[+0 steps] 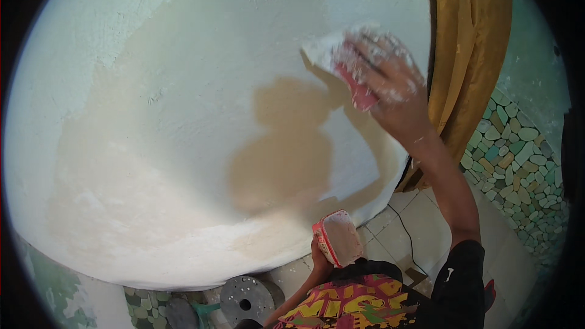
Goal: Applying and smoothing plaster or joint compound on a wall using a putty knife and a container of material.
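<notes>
My right hand (390, 79), smeared with white paste, presses a putty spreader (359, 90) against the upper right of a pale wall (201, 42). The spreader has a pinkish-red part under my fingers and a pale, paste-covered edge pointing left. Low in front of my body, my left hand (321, 258) grips a red-rimmed plastic tub (342, 240) by its left side. Inside the tub, a pinkish-grey layer shows. Damp-looking and lighter patches cover the wall, and my shadow falls across its middle.
Brown-gold drapery or wrapped trim (472, 42) runs down the wall's right edge. Below lie floor tiles (396, 234) with a thin black cable (409, 244). A pebble-patterned surface (518, 164) is at right. A dark round disc with holes (247, 300) stands at the bottom.
</notes>
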Available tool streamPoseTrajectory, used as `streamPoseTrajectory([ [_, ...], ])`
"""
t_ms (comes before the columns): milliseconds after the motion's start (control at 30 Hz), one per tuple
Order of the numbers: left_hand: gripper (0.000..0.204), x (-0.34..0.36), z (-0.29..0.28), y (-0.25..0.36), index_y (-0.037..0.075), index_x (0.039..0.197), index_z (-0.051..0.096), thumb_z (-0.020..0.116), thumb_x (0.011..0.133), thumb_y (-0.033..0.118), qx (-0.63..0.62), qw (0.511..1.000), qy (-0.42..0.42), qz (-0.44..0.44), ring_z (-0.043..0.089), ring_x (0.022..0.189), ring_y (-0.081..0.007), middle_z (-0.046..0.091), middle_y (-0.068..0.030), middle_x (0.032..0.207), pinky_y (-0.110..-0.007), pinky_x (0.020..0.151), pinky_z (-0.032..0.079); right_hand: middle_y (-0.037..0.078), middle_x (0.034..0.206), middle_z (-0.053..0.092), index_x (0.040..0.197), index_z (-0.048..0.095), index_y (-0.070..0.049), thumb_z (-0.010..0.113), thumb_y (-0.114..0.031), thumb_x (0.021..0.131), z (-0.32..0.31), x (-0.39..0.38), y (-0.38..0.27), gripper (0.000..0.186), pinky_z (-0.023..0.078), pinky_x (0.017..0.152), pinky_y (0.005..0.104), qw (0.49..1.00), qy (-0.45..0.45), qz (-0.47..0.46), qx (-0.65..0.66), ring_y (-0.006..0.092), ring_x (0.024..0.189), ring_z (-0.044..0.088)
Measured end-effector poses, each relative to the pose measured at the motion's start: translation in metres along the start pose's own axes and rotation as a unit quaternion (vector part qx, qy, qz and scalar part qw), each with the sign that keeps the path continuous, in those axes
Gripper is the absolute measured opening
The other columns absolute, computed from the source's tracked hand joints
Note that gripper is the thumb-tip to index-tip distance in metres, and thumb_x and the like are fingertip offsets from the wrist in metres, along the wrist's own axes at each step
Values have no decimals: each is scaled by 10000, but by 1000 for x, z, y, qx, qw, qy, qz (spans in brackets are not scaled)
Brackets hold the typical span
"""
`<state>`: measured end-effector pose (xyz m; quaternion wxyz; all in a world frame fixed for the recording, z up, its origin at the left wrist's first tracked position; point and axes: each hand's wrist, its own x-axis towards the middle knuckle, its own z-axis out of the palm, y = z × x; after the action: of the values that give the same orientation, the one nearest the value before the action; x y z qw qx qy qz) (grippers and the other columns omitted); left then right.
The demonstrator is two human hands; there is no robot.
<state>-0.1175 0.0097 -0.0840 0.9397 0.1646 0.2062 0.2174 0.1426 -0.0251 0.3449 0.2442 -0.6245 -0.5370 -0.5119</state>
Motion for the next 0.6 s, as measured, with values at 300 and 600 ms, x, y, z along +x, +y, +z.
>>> streamPoseTrajectory([
  [300,573,4,0,2,66,1471,481,368,1098,487,83,995,14,56,606,1270,-286,600,-143,1415,-447,1103,484,21,1347,678,1212,756,-175,795,-226,819,15,105,-21,398,477,1090,464,983,136,-116,-39,260,1249,611],
  [600,576,-8,-14,2,85,1478,481,368,1096,499,57,998,18,14,605,1271,-298,607,-139,1413,-459,1095,487,25,1260,704,1195,763,-179,767,-134,788,19,102,12,409,526,1011,440,984,150,-48,82,257,1151,633],
])
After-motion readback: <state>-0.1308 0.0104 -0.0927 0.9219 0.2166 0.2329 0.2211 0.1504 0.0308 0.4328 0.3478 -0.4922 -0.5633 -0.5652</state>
